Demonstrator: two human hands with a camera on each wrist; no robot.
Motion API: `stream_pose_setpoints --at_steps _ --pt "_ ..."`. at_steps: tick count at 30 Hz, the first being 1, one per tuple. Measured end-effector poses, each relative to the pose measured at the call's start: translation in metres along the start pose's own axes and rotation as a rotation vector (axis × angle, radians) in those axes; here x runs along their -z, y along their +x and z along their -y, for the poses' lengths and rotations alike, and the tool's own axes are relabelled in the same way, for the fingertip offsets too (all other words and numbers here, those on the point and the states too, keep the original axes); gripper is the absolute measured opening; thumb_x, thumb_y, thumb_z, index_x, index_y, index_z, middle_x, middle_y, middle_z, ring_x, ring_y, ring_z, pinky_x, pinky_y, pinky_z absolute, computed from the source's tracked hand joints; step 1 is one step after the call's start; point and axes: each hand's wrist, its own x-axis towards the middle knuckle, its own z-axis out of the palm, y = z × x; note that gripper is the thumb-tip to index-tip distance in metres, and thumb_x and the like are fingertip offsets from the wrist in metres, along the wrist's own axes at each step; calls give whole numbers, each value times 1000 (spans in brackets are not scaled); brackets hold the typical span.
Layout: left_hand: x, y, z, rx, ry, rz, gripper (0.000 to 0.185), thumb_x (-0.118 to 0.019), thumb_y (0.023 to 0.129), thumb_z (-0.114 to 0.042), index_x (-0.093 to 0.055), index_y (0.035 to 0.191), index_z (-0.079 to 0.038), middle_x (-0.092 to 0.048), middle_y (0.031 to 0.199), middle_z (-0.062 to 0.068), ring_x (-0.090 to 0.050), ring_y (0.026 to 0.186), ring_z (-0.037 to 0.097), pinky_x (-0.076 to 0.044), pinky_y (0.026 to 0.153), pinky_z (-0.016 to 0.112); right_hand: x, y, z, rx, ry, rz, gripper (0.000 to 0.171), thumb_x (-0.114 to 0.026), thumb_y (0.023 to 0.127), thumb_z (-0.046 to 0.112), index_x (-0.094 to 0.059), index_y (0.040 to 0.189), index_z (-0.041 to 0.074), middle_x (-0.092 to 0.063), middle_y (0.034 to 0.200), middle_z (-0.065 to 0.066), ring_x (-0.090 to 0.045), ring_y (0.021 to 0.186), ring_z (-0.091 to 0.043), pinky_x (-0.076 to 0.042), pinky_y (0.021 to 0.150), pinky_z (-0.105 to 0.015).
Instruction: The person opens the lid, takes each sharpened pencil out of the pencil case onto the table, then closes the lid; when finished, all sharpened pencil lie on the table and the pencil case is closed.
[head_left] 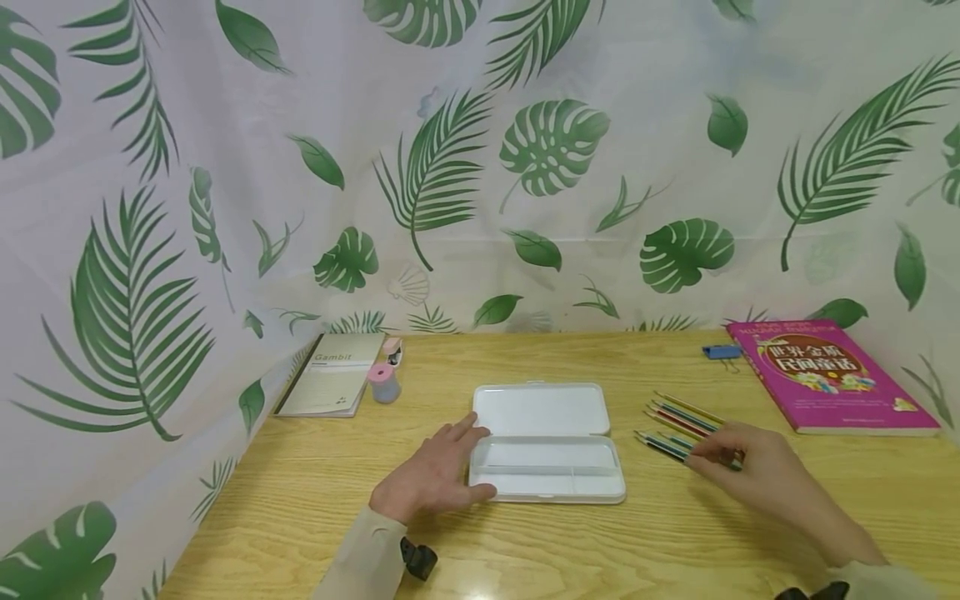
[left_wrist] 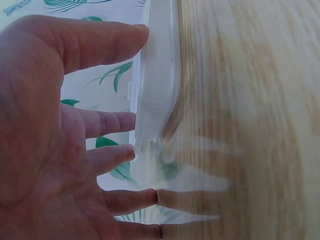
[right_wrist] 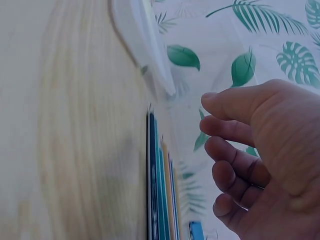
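Note:
An open white pencil case [head_left: 542, 410] lies flat in the middle of the wooden table [head_left: 300, 500], and nothing shows inside it. My left hand [head_left: 435, 477] rests flat on the table, its straight fingers and thumb touching the case's left edge. The left wrist view shows the left hand [left_wrist: 50, 130] against the case [left_wrist: 155, 75]. Several coloured pencils [head_left: 678, 421] lie right of the case. My right hand [head_left: 750, 475] hovers over their near ends. In the right wrist view the right hand [right_wrist: 260, 150] is loosely curled and empty, a little off the pencils [right_wrist: 160, 190]. The case [right_wrist: 142, 40] lies beyond it.
A beige notebook [head_left: 333, 385] and a small pink-topped cylinder [head_left: 384, 383] sit at the back left. A blue binder clip [head_left: 722, 352] and a magenta book [head_left: 828, 375] lie at the back right. Leaf-printed cloth [head_left: 480, 167] walls the table at the back and left.

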Motion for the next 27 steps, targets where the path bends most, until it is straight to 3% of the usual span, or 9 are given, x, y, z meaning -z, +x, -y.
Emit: stream_pose_setpoints --at_steps 7,13,17,22,27 --pt "-1 1 1 9 -7 -4 79 -69 89 -50 -38 152 -14 -21 164 12 -28 145 42 -30 113 58 -18 18 17 19 33 18 6 -80 86 20 -76 87 25 -61 78 17 -52 68 -2 -45 57 -24" --pt "-1 1 1 6 1 -4 79 -68 89 -51 -38 152 -15 -20 164 11 -28 145 41 -30 114 57 -36 27 33 -4 123 62 12 -78 87 19 -76 98 13 -63 81 12 -52 69 -5 -45 57 -24" --pt "-2 2 1 14 -1 -4 79 -67 89 -52 -37 153 -16 -19 165 9 -27 145 41 -29 114 57 -51 31 41 31 164 74 19 -78 87 16 -75 104 9 -63 83 11 -51 70 -6 -44 60 -25" --pt "-2 2 1 25 0 -6 80 -68 88 -53 -37 153 -16 -19 165 9 -27 145 39 -29 114 57 -67 36 48 151 136 86 18 -78 85 13 -76 103 9 -67 93 5 -53 75 -9 -47 63 -26" --pt "-3 2 2 27 3 1 80 -68 88 -52 -37 153 -17 -19 165 8 -27 145 40 -29 114 57 -77 39 50 125 56 193 20 -78 87 22 -77 105 11 -65 101 2 -56 84 -14 -50 70 -31"
